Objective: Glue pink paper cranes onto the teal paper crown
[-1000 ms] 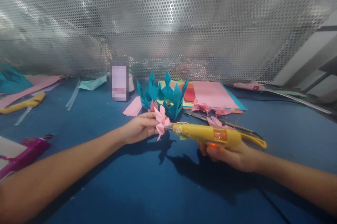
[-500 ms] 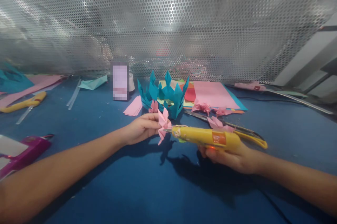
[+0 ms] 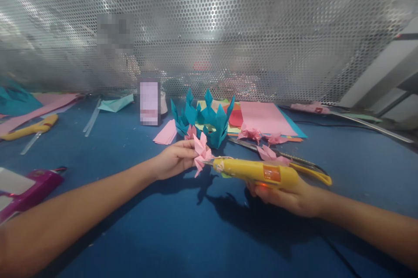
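Observation:
In the head view, my left hand (image 3: 176, 159) pinches a small folded pink paper crane (image 3: 202, 152) above the table. My right hand (image 3: 287, 197) is wrapped round the grip of a yellow glue gun (image 3: 256, 172), whose lit red light shows near the trigger. The gun's metal nozzle points left and is at the paper crane, seemingly touching it. Just behind my left hand stands a teal folded-paper crown (image 3: 214, 123) with pointed tips. Another pink folded piece (image 3: 190, 132) shows at the crown's front.
Scissors (image 3: 313, 172) and several pink folded papers (image 3: 250, 132) lie behind the gun. Pink sheets (image 3: 267, 117) are stacked at the back, a pink paper pile (image 3: 166, 132) left of the crown. A phone (image 3: 150, 102) stands upright. A purple glue gun (image 3: 35, 186) and yellow cutter (image 3: 42, 125) lie left.
The pink paper crane has turned slightly in my left hand and shifted a little left and up. The glue gun has stayed almost still, its nozzle at the paper.

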A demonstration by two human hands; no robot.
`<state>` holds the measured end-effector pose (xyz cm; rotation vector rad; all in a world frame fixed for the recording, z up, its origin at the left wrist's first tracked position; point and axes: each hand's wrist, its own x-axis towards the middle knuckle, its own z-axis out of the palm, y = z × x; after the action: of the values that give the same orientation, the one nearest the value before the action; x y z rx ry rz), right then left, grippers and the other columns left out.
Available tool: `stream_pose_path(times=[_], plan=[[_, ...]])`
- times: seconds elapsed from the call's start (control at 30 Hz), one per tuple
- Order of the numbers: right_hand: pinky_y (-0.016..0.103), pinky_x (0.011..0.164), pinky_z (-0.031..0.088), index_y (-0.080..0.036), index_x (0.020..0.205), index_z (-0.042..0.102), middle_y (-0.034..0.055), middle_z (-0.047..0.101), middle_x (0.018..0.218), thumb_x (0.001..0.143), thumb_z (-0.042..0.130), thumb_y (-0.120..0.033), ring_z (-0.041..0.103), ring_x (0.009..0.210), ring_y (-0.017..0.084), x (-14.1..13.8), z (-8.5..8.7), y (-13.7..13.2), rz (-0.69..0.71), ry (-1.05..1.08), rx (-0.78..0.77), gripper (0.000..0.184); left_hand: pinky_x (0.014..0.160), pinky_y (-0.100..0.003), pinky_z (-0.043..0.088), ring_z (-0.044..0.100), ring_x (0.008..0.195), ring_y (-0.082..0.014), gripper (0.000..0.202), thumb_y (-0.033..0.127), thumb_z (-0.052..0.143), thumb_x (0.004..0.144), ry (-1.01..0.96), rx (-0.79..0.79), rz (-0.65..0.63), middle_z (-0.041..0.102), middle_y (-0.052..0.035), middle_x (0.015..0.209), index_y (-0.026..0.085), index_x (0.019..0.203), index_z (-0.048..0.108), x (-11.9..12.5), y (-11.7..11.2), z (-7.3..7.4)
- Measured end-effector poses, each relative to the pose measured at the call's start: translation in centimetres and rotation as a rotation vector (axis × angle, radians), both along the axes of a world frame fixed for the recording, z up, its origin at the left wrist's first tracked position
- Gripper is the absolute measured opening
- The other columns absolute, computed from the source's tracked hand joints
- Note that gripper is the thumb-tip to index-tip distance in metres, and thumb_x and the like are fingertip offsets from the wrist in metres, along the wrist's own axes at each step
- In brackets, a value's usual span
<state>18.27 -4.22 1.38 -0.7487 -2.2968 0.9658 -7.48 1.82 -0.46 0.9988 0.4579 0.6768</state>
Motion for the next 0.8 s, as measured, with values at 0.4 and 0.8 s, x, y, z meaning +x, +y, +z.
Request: stream_pose_path(times=[0.4, 0.8], plan=[[0.021, 0.044, 0.040, -0.017, 0.076, 0.050, 0.0002, 0.049, 0.063, 0.090, 0.035, -0.052, 0.044, 0.049, 0.009, 0.1, -0.1, -0.1, -0.026, -0.012, -0.052, 0.041, 0.061, -0.025, 0.042, 0.054, 0.065, -0.0127, 0.006, 0.008, 0.063, 0.065, -0.018, -0.044, 0.021, 0.059, -0.0058, 0.074, 0.008, 0.071, 0.064, 0.0, 0.0, 0.3], [0.019, 0.044, 0.042, -0.018, 0.081, 0.052, 0.0011, 0.052, 0.066, 0.089, 0.038, -0.054, 0.047, 0.049, 0.009, 0.4, -1.0, 0.0, -0.098, 0.040, -0.126, 0.039, 0.052, -0.024, 0.045, 0.061, 0.061, -0.0151, 0.007, 0.010, 0.065, 0.069, -0.013, -0.024, -0.021, 0.066, -0.0073, 0.075, 0.009, 0.075, 0.065, 0.0, -0.3, 0.2]])
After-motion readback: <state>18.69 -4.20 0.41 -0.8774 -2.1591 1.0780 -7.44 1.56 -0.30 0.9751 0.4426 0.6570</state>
